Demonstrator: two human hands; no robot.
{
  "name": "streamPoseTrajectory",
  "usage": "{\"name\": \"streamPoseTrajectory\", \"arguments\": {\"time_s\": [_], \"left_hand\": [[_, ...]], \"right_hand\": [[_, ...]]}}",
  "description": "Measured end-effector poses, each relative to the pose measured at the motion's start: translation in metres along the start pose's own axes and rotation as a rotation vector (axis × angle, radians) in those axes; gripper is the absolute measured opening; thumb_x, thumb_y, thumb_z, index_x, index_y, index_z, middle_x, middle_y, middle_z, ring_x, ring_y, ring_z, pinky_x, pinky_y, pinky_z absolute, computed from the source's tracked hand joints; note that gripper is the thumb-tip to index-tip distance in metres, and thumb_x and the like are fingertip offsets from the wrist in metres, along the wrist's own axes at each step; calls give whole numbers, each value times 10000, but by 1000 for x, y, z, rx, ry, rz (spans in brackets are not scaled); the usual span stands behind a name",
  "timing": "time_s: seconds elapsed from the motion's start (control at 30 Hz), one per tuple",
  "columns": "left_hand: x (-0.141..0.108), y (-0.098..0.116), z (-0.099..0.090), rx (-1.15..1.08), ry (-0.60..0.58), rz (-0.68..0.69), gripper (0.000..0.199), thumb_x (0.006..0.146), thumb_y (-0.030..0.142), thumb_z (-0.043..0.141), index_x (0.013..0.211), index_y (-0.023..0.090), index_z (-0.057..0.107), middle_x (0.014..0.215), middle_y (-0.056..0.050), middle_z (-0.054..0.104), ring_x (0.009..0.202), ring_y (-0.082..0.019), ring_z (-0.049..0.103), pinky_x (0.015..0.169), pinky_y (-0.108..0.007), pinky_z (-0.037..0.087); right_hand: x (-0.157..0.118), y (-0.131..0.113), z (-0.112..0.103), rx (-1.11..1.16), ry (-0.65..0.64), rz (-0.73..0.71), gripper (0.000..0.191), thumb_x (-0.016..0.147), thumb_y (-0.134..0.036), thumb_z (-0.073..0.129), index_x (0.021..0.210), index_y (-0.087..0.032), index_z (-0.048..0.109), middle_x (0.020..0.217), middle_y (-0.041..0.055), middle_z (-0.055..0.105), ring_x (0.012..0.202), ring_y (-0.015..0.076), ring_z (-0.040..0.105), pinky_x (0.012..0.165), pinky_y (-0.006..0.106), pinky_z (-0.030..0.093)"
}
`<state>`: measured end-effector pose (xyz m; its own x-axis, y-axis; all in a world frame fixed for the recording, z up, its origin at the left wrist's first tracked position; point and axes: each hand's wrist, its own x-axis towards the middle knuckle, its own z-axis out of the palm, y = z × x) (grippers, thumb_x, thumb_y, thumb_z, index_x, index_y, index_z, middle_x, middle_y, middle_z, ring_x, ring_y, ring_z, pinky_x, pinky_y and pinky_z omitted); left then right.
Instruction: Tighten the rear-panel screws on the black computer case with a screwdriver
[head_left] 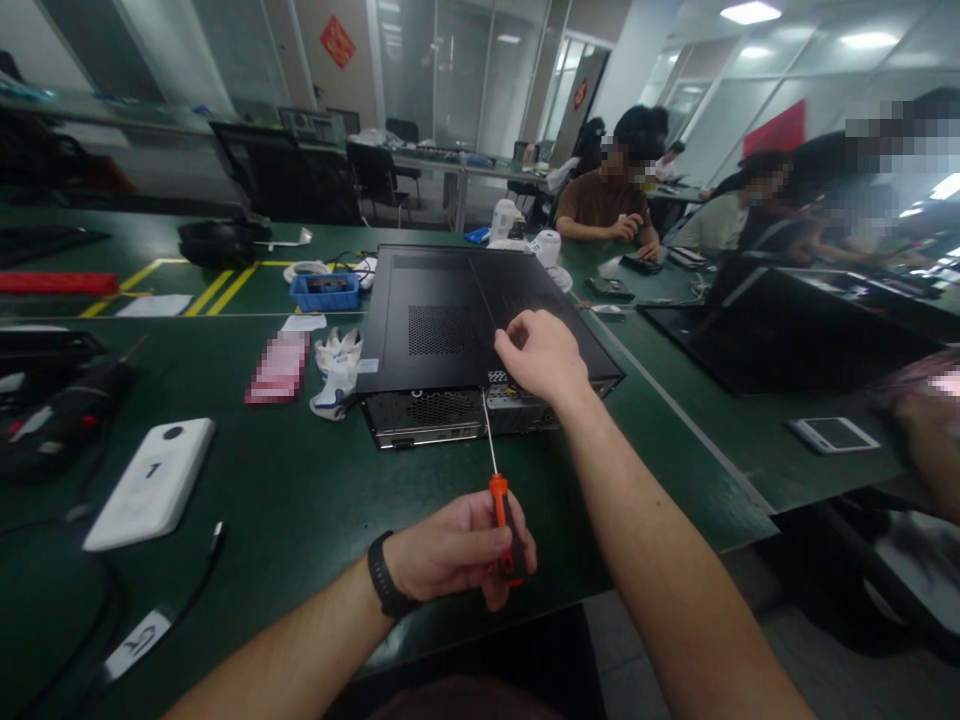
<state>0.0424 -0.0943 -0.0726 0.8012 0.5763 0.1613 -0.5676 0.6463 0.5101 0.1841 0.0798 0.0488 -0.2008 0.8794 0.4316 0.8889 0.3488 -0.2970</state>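
A black computer case lies flat on the green table, its rear side with vents and ports facing me. My left hand, with a dark band on the wrist, grips the red and black handle of a screwdriver. The screwdriver's thin shaft points away from me, and its tip meets the case's rear edge near the middle. My right hand is above the right part of the case's top near the rear edge, fingers curled and pinched together. Whatever its fingertips may hold is too small to make out.
Left of the case are a white glove, a blue bin and a white power bank beside a cable. A phone and a dark monitor lie right. Across the table sits a person; others are further right.
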Motion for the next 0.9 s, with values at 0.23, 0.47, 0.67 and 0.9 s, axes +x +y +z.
{"name": "streamPoseTrajectory", "arguments": {"time_s": [0.23, 0.47, 0.67, 0.9], "left_hand": [[-1, 4, 7, -23, 11, -37, 328, 919, 315, 762, 1161, 123, 652, 1015, -124, 762, 705, -130, 744, 607, -198, 614], [-2, 4, 8, 42, 32, 7, 290, 878, 317, 802, 1056, 134, 665, 947, -78, 743, 642, -113, 708, 524, -175, 563], [-1, 1, 5, 3, 14, -18, 264, 911, 348, 766, 1033, 152, 638, 955, -95, 767, 635, -119, 724, 545, -180, 583], [-3, 9, 14, -18, 34, -29, 338, 885, 267, 781, 1160, 84, 714, 1014, -148, 755, 780, -154, 745, 683, -251, 646]], "right_hand": [[-1, 0, 0, -2, 5, -9, 250, 925, -446, 582, 792, -236, 608, 904, 95, 669, 855, 251, 593, 771, 401, 458], [-1, -1, -1, 2, 1, -13, 247, 926, -445, 578, 799, -233, 602, 900, 94, 658, 869, 251, 594, 779, 397, 454], [0, 0, -1, 2, -3, -5, 249, 924, -448, 584, 794, -237, 601, 893, 93, 658, 860, 254, 592, 785, 407, 459], [-2, 0, -1, 10, 8, -3, 250, 928, -449, 582, 792, -240, 599, 895, 87, 657, 860, 251, 595, 778, 404, 455]]}}
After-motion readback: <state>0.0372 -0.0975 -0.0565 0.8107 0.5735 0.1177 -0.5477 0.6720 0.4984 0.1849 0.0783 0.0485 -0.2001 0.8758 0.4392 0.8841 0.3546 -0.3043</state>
